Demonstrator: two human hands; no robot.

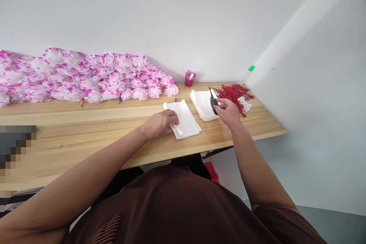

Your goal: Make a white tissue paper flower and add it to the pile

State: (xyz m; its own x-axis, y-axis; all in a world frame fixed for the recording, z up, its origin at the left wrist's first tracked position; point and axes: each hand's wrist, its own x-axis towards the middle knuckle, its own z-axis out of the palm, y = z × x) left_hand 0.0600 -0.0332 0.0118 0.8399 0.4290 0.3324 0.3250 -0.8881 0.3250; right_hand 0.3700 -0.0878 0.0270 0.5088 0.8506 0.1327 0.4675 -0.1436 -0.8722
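Note:
My left hand (pixel 163 122) is closed on the left edge of some white paper sheets (pixel 186 118), which lie on the table near its front edge. The held edge looks folded or rolled up, and my fingers hide part of it. In my right hand (pixel 228 113) is a pair of black scissors (pixel 213 103), blades pointing up and away from me. The scissors are over the right side of a second stack of white sheets (pixel 201 103). Whether the blades touch that paper I cannot tell.
Pink-and-white paper flowers (pixel 108 76) fill the back left of the wooden table (pixel 94 126). By the wall stands a cup of magenta dye or paint (pixel 190 79). A heap of red string (pixel 233 94) with white scraps (pixel 244 103) lies at the right end.

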